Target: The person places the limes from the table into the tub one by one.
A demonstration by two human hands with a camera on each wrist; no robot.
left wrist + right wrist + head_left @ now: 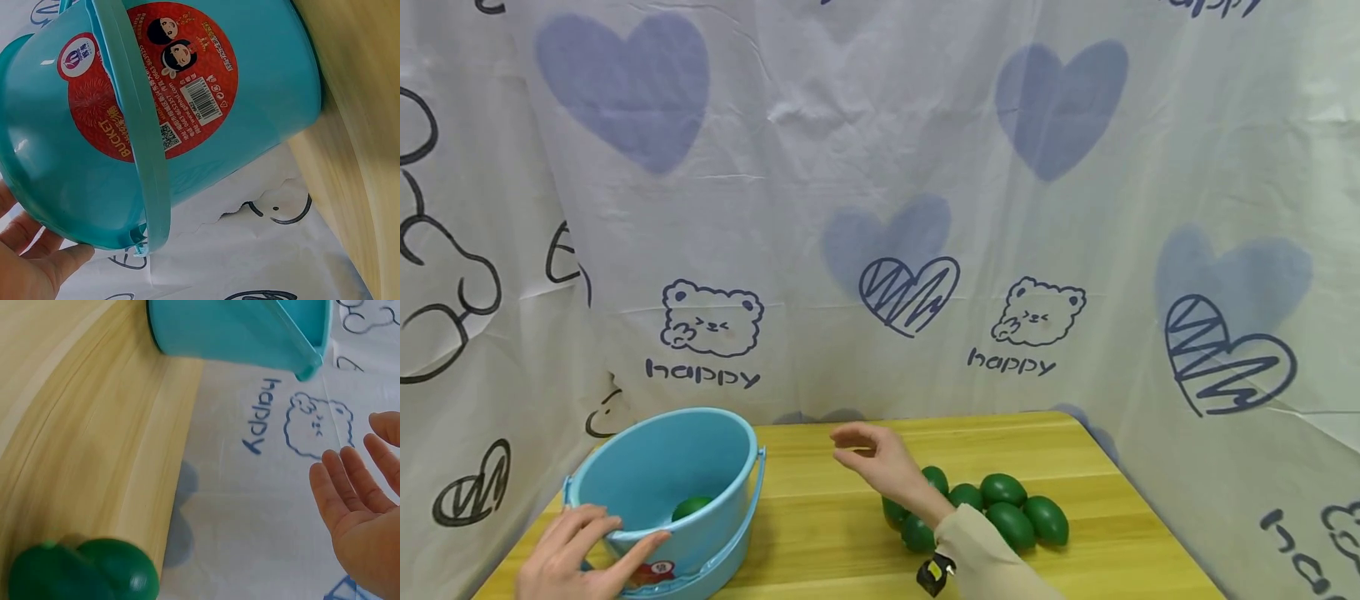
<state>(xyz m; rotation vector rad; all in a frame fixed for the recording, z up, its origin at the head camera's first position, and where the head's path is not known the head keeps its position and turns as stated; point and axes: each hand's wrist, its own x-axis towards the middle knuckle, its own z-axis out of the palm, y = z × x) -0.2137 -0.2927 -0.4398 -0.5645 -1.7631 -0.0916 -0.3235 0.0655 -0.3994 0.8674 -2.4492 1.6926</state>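
The left hand [568, 554] grips the rim of the blue bucket [718, 521], in which a green fruit [691, 507] lies. The right hand [880, 462], thumb and fingers parted, hovers beyond the clustered green fruits [1003, 490] on the wooden table [820, 533].

The left hand [568, 554] is by the counter's [820, 542] left edge, toward the near left corner, its thumb [643, 554] stretched to one side and its fingers [597, 527] bent opposite — a pinching hold. The right hand [880, 458] is raised above the middle, toward the far edge, and a pale sleeve [992, 562] slants from its wrist [928, 500] back to the near edge. The right fingers [328, 494] curve loosely, tips slightly spread, the right thumb [385, 427] parted from them — palm showing in the right wrist view.
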